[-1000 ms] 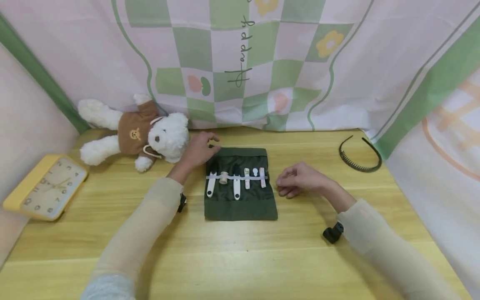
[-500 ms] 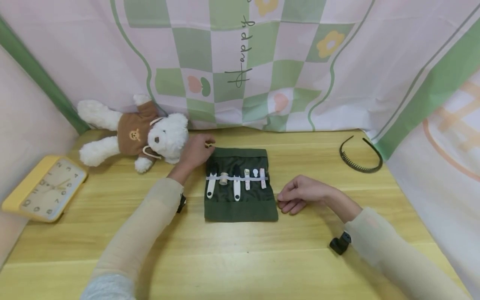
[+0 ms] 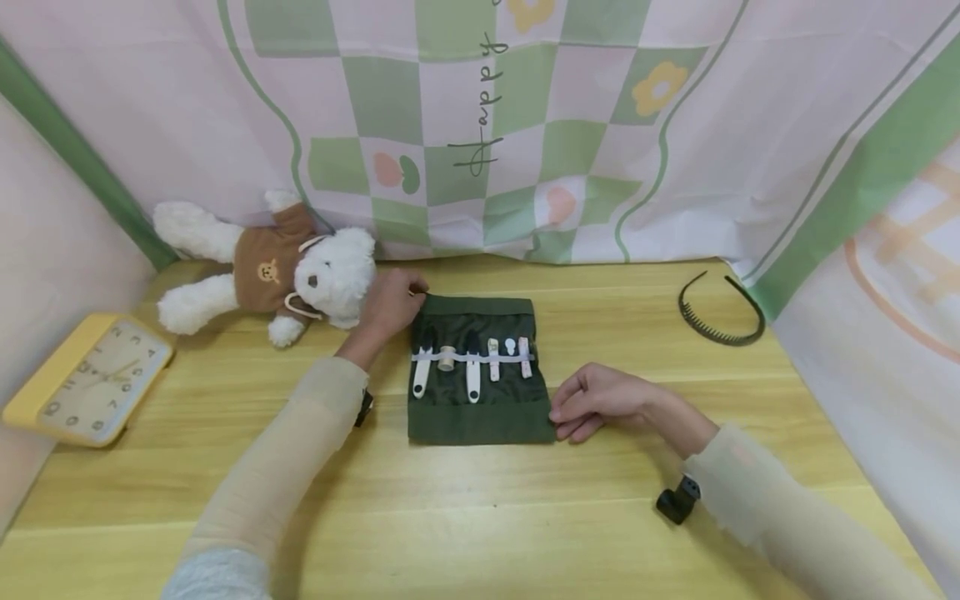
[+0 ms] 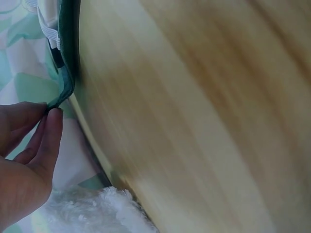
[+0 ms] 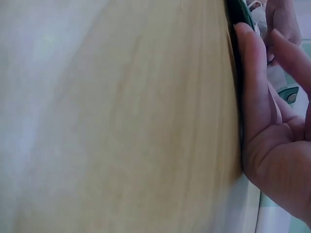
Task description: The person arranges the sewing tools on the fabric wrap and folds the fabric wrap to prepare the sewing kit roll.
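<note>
A dark green cloth tool roll (image 3: 480,423) lies unfolded mid-table. A white elastic strip (image 3: 459,357) across it holds two white-handled tools, the left one (image 3: 422,379) and the middle one (image 3: 473,381), a small spool-like cylinder (image 3: 446,359) and several small pale items. My left hand (image 3: 393,304) pinches the far left corner; in the left wrist view the cloth edge (image 4: 66,87) is lifted between thumb and fingertips. My right hand (image 3: 600,402) touches the near right corner with its fingertips. The right wrist view shows a gap between the raised finger (image 5: 291,56) and the lower one.
A white plush toy in a brown top (image 3: 266,268) lies left of my left hand, by the printed curtain (image 3: 450,125). A yellow clock (image 3: 93,379) stands at the left table edge. A black toothed headband (image 3: 722,310) lies at the far right.
My right hand has come down and toward the near edge, reaching the roll's near right corner. The left hand has shifted slightly left and down, from over the corner to gripping it.
</note>
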`<state>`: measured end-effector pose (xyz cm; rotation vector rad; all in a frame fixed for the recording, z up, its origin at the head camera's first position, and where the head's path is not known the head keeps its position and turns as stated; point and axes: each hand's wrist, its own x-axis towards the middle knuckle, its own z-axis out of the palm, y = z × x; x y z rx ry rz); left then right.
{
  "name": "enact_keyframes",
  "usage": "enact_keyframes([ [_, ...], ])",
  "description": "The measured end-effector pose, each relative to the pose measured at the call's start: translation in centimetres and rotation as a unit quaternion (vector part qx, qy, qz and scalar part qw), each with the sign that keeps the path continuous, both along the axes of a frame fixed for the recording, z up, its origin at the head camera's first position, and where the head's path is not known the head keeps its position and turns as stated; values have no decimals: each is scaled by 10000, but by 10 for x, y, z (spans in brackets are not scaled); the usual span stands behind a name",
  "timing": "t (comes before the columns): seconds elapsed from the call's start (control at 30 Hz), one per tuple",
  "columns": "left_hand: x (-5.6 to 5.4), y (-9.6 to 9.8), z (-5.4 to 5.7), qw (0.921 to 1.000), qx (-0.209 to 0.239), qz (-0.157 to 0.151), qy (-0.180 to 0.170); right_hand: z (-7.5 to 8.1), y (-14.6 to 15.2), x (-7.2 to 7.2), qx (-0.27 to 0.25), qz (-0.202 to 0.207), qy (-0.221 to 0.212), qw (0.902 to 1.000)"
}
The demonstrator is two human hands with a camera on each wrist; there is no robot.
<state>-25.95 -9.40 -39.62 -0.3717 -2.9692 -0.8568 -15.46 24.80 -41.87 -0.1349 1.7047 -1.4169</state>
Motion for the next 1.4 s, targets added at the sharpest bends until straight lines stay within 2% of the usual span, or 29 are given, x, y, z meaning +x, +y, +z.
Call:
enact_keyframes([
  [0.3,1,0,4,9996,113,225,105,2,-4,8,-34,476,58,9988],
  [0.57,1,-1,4,9996,144,160,201,2,-4,10,-142,576,118,9982],
  [0.9,4,-3,6,9994,244,88,225,7,5,2,-276,758,241,9965],
  [1.1,5,-5,6,9995,235,-27,208,11,14,-3,-265,614,320,9972],
  [1.27,10,-7,9,9995,266,-158,-7,16,24,-10,-207,422,513,9976],
  [1.4,14,-10,10,9991,241,-335,-14,17,33,-15,-314,298,536,9976],
])
